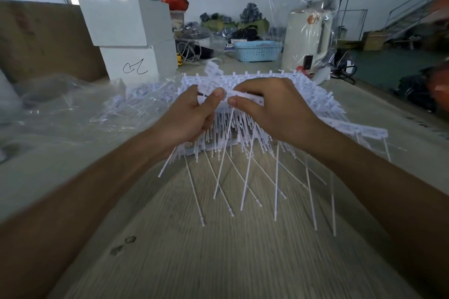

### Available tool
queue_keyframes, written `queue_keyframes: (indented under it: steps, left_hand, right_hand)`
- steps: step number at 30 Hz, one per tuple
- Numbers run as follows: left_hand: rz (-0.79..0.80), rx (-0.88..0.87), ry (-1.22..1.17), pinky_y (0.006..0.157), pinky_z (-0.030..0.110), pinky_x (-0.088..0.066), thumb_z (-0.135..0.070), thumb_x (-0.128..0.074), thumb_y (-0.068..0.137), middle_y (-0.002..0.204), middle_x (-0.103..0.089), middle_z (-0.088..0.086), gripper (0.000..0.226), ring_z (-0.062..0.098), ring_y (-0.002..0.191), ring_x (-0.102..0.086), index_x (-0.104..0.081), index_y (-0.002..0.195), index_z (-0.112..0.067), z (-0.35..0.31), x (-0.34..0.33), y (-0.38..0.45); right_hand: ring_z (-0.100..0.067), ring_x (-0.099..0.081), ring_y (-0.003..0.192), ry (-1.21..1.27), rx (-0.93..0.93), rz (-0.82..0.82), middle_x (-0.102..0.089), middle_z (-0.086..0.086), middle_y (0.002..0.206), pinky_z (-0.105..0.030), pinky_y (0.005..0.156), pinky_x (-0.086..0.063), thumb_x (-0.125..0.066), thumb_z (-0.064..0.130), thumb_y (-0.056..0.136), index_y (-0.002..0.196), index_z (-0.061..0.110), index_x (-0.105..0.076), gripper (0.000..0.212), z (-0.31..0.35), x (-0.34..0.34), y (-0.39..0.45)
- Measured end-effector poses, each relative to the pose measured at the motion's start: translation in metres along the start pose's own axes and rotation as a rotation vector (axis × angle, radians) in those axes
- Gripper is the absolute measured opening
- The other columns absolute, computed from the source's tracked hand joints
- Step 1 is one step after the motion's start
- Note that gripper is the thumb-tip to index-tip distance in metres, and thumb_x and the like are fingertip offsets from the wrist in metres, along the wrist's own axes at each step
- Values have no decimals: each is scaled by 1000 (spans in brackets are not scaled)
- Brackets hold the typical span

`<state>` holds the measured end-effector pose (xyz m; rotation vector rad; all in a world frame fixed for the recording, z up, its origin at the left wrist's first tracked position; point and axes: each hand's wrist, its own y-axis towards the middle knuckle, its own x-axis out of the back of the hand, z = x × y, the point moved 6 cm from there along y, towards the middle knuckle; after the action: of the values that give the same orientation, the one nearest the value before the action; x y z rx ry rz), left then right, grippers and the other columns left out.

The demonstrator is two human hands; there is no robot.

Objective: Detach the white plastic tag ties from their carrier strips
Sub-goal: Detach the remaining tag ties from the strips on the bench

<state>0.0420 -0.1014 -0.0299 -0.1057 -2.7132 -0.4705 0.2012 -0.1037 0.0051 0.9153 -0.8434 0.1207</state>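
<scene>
Head cam, left hand [192, 114] and right hand [274, 107] both pinching a carrier strip [245, 96], tag ties [245, 177] dangling toward 6 o'clock over the tabletop [218, 262], loose ties pile [143, 97] at 10 o'clock

hands [192, 114]: 2 | white boxes [126, 22]: 2 | blue basket [257, 50]: 1 | tag ties [245, 177]: too many to count
</scene>
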Motion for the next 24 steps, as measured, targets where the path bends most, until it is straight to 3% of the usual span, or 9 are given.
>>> queue_keyframes:
  steps: [4,6,9,12,16,18,21,24]
  left_hand:
    - [-70,86,50,37,19,-26,-52,-57,96,45,-40,-5,46,10,36,-31,-67,81,-9,6,7,0]
    - [-33,140,35,37,18,-26,-54,-55,96,44,-37,-2,54,12,35,-29,-69,65,-12,9,2,-2]
    - [-28,123,20,37,17,-24,-53,-50,100,41,-34,-3,62,12,33,-26,-61,49,-18,8,-4,-2]
    - [-121,52,-37,38,17,-23,-51,-47,102,41,-34,-6,60,10,33,-24,-60,51,-21,3,7,2]
    - [-333,17,-149,39,18,-22,-52,-49,101,44,-35,-8,56,10,37,-24,-60,55,-23,4,51,7]
    - [-300,-11,-205,42,18,-20,-51,-48,102,47,-32,-8,51,11,40,-21,-64,64,-21,5,56,7]
    - [-126,21,-184,43,18,-21,-55,-48,100,51,-30,-9,48,11,44,-21,-73,83,-18,5,26,2]
    - [27,10,-140,43,17,-23,-68,-49,92,54,-31,-5,56,11,44,-25,-76,87,-19,-3,-12,-7]
  right_hand:
    - [-24,-65,86,6,25,-17,-73,-9,94,-37,78,-46,-62,28,99,103,7,-75,25,1,-5,-11]
    - [-22,-63,86,-16,50,-11,-72,-9,94,-33,75,-43,-62,26,99,106,9,-75,23,1,-5,-14]
    - [-22,-64,87,-19,-8,18,-71,-6,95,-37,77,-48,-63,30,98,109,15,-74,22,-8,-5,-17]
    - [-19,-64,80,12,-124,128,-71,-1,89,-40,75,-50,-64,32,97,99,17,-70,16,-24,-8,-22]
    - [-4,-57,76,129,-124,149,-63,4,84,-28,73,-41,-65,22,97,91,11,-66,13,-29,-5,-30]
    - [-2,-54,72,222,-147,113,-60,5,84,-28,73,-44,-63,23,98,93,11,-64,13,-28,-2,-31]
    - [-7,-55,61,282,-150,66,-62,4,79,-33,68,-48,-61,29,100,94,18,-58,13,-21,2,-29]
    - [-18,-58,63,288,-106,2,-62,7,71,-42,67,-52,-62,26,99,92,19,-57,11,-9,4,-27]
